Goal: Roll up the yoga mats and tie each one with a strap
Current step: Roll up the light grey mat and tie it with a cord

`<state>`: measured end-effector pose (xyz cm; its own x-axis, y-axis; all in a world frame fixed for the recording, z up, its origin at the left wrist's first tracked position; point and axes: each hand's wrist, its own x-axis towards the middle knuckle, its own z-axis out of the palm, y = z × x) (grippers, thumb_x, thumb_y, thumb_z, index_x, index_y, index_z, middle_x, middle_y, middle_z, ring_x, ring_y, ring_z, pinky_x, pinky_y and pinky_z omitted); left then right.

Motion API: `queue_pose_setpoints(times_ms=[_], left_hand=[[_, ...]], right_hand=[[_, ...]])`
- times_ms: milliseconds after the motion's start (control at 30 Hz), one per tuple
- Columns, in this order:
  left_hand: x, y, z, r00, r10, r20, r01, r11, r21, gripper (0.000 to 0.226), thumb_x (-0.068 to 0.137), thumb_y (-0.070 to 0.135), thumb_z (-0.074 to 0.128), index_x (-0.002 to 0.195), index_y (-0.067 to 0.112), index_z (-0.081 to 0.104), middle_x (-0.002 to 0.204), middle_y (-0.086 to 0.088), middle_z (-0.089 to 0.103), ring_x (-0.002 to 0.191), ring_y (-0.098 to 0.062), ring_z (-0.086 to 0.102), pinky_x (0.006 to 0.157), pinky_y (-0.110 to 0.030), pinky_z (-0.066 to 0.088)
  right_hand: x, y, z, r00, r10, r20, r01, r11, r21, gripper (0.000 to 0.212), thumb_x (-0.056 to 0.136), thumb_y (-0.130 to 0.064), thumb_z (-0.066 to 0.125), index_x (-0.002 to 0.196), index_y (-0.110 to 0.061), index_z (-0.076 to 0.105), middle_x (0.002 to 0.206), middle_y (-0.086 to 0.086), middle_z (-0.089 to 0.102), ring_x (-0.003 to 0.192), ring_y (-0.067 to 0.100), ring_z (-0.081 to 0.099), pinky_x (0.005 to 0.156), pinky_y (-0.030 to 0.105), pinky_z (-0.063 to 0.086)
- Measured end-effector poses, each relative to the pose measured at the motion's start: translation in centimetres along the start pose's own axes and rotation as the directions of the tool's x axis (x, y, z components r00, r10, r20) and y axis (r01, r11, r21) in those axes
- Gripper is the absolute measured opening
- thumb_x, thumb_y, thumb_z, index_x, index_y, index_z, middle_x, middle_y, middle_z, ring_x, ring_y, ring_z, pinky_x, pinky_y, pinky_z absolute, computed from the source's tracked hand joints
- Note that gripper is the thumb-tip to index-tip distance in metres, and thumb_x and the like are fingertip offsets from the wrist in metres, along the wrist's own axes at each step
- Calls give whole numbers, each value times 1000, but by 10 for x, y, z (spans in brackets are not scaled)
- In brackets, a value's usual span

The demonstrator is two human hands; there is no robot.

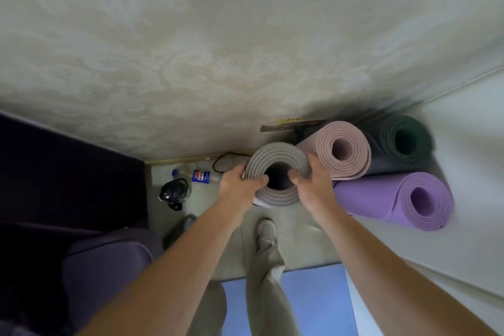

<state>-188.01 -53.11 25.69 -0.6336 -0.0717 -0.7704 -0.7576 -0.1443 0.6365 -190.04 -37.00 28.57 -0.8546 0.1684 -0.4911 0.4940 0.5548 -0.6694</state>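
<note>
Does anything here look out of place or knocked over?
A Pepsi bottle seems to lie on its side on the floor, left of the grey mat, beside a black flask. No spill shows.

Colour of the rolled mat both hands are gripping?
The mat is grey, seen end-on in the head view.

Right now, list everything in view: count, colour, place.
grey mat: one, grey, rolled, on end before the wall
pink mat: one, pink, rolled, right of the grey mat
green mat: one, dark green, rolled, in the corner
purple mat: one, purple, rolled, by the right wall
blue mat: one, blue, flat on the floor
cola bottle: one, blue label, on the floor left of the grey mat
flask: one, black, beside the bottle
dark furniture: one, far left
shoe: one, beige, below the grey mat
left hand: grips the grey mat's left rim
right hand: grips its right rim
</note>
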Motion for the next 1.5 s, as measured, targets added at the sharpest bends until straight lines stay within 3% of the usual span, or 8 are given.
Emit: queue_pose_setpoints(times_ms=[200, 367, 533, 633, 733, 833, 1033, 1500], left_hand=[[32, 44, 6, 995, 99, -5, -98, 987, 127, 30, 80, 19, 80, 108, 17, 69, 98, -4, 74, 94, -26, 72, 74, -35, 59], [37, 53, 10, 989, 148, -23, -144, 981, 131, 38, 70, 33, 81, 105, 22, 71, 99, -5, 75, 93, -27, 73, 85, -50, 59], [26, 49, 15, 984, 176, -36, -159, 948, 275, 35, 82, 34, 77, 111, 17, 67, 95, -2, 72, 88, -23, 70, 78, -40, 60], [13, 43, 24, 973, 207, -106, -136, 875, 465, 19, 91, 34, 68, 103, 20, 61, 85, 2, 63, 73, -13, 59, 55, -17, 42], [6, 36, 29, 969, 217, -115, -135, 862, 488, 26, 92, 34, 66, 111, 16, 64, 92, -1, 65, 85, -22, 63, 64, -25, 46], [-3, 31, 38, 969, 194, -151, -110, 892, 439, 24, 95, 32, 63, 113, 16, 61, 94, 0, 63, 82, -15, 60, 55, -12, 39], [-17, 10, 58, 963, 163, -214, -72, 921, 382, 36, 97, 34, 59, 127, 14, 57, 111, -9, 68, 99, -26, 65, 81, -32, 54], [-1, 31, 43, 919, 260, -297, -177, 944, 278, 39, 93, 23, 65, 132, 25, 63, 114, 4, 72, 105, -16, 65, 94, -32, 52]], right_hand=[[34, -23, -2, 999, -33, -32, 34, 998, 47, 38, 92, -7, 62, 129, -8, 53, 115, 9, 64, 108, 27, 61, 94, 37, 48], [43, -34, -6, 997, -74, 4, 72, 959, -275, 68, 99, -24, 56, 155, -6, 21, 149, 20, 41, 135, 35, 41, 105, 39, 36], [21, -31, -3, 860, -503, 91, 422, 598, -682, 70, 92, -44, 49, 152, -11, 34, 158, 18, 29, 144, 37, 30, 114, 50, 31], [25, -17, -2, 855, -454, 252, 490, 544, -681, 77, 89, -53, 30, 155, -13, 29, 163, 14, 17, 151, 31, 14, 119, 53, 21], [24, -4, -6, 833, -472, 290, 527, 515, -676, 75, 91, -54, 30, 155, -15, 27, 165, 13, 12, 153, 28, 6, 122, 51, 13], [22, 3, -10, 808, -509, 297, 558, 499, -663, 74, 90, -50, 36, 154, -13, 30, 164, 14, 15, 152, 29, 8, 121, 53, 13], [22, 13, -22, 729, -585, 355, 651, 433, -623, 71, 84, -35, 41, 150, -8, 39, 162, 15, 20, 151, 31, 14, 117, 58, 19], [39, 8, -3, 650, -693, 312, 668, 326, -668, 64, 93, -35, 39, 148, -2, 41, 158, 20, 28, 149, 35, 22, 117, 57, 21]])
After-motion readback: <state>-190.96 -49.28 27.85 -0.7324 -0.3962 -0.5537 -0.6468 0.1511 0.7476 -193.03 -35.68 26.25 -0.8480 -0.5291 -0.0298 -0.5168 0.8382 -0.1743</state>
